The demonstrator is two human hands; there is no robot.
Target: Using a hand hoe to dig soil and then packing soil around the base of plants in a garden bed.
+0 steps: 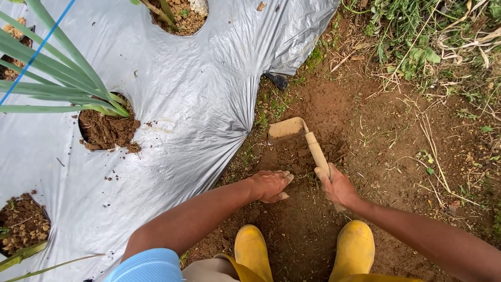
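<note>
My right hand point(338, 187) grips the pale wooden handle of a small hand hoe point(298, 133). Its soil-caked blade rests on the brown earth beside the edge of a silver plastic mulch sheet point(198, 94). My left hand point(271, 185) lies palm down on the loose soil just left of the handle, fingers together and slightly curled, holding nothing that I can see. Both hands sit above my yellow rubber boots point(253, 250).
The mulch sheet has round planting holes filled with soil point(107, 128), one holding a long-leaved green plant point(57, 78). A blue string point(36, 49) crosses the upper left. Weeds and dry grass point(422, 47) cover the ground at the upper right.
</note>
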